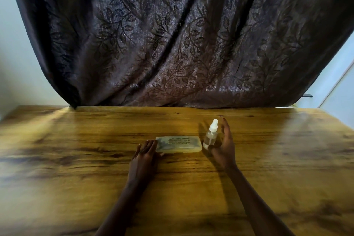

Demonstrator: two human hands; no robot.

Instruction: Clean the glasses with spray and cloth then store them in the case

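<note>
Both your arms reach forward from the near edge of the worktop (76, 159), forearms bare, converging slightly toward the middle.

Left hand (146, 151): palm down, fingers (151, 144) straight and close together, tips laid on the left end of the case (182, 143). Thumb sits by the case's near-left corner. Nothing gripped; the hand lies flat and relaxed.

Right hand (226, 143): set on edge, palm turned left toward the spray bottle (210, 136), fingers (226, 126) extended and pointing away from you, spread wide with a clear gap to the bottle's body. Thumb reaches in at the bottle's base; whether it touches cannot be told. No grasp closed on the bottle.

Case: pale, translucent, lid down, lying flat and lengthwise across the middle of the worktop. Dark shapes and a printed label show through the top; what is inside cannot be made out.

Spray bottle: clear with a white pump head, upright, just beside the right end of the case, between the case and your right palm.

Behind the worktop: a dark leaf-patterned curtain (172, 34) hanging to its far edge.
</note>
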